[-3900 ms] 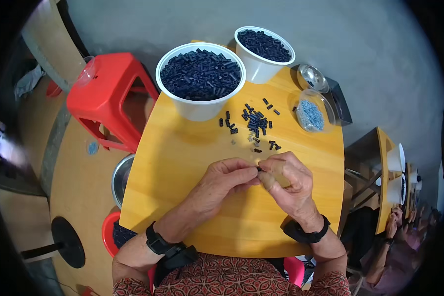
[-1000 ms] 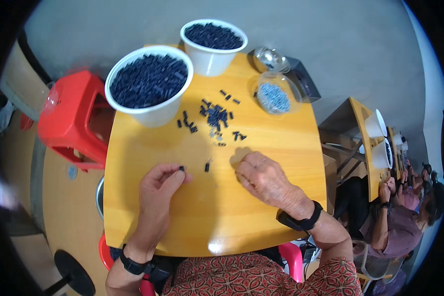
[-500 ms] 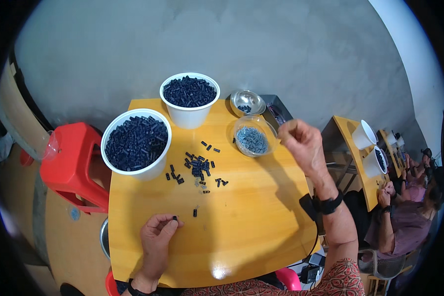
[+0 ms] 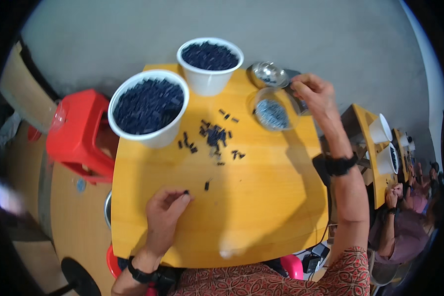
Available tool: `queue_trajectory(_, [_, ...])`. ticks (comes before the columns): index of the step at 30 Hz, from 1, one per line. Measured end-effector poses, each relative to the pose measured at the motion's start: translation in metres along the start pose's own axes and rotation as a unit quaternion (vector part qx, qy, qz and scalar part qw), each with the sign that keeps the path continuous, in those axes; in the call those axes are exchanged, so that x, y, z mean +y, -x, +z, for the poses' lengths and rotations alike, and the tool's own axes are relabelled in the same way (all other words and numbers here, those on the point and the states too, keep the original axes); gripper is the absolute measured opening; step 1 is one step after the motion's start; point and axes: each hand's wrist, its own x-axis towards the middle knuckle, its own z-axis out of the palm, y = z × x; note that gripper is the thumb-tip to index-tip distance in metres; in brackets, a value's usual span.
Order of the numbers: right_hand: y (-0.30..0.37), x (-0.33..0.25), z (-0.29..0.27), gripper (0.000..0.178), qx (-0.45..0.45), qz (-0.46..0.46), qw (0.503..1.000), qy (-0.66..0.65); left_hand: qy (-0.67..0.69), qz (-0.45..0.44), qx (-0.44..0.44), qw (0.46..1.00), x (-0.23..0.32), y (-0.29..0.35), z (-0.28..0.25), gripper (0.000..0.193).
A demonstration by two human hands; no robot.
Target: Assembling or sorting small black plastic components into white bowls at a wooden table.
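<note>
Near the front left of the table my left hand (image 4: 165, 217) pinches a small black tubular piece (image 4: 186, 193) between thumb and fingertips. My right hand (image 4: 316, 96) is raised at the back right, thumb and fingers closed together; whatever they hold, if anything, cannot be made out. It is close to a clear plastic bowl (image 4: 272, 114) of small silvery metal parts and a shiny metal bowl (image 4: 269, 70) with a few dark pieces. A dark tray (image 4: 293, 75) lies partly behind that hand. Several loose black pieces (image 4: 213, 135) are heaped mid-table, and one black piece (image 4: 206, 186) lies apart, nearer my left hand.
Two white buckets (image 4: 149, 75) full of black pieces stand at the table's (image 4: 261, 197) back left. Left of it is a red plastic stool (image 4: 76, 135); behind is a grey wall. To the right, another person (image 4: 399, 232) sits at a similar table with white buckets (image 4: 386, 159).
The whole scene has shifted upward in view. My right hand has moved farther from me, from beside the clear bowl toward the metal bowl and tray. My left hand keeps its black piece.
</note>
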Motion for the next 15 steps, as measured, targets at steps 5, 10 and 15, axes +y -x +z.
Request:
queue_trajectory(5, [0.077, -0.018, 0.025, 0.008, -0.127, -0.048, 0.991, -0.008, 0.083, 0.016, -0.044, 0.995, -0.002, -0.001, -0.004, 0.01])
queue_trajectory(10, [0.121, -0.031, 0.061, 0.008, -0.246, -0.049, 0.962, 0.103, 0.114, 0.007, -0.051, 0.992, -0.003, 0.002, -0.006, 0.009])
queue_trajectory(15, [0.136, -0.031, 0.088, 0.004, -0.273, -0.06, 0.955, 0.097, 0.098, -0.01, -0.03, 0.995, -0.003, 0.002, -0.009, 0.013])
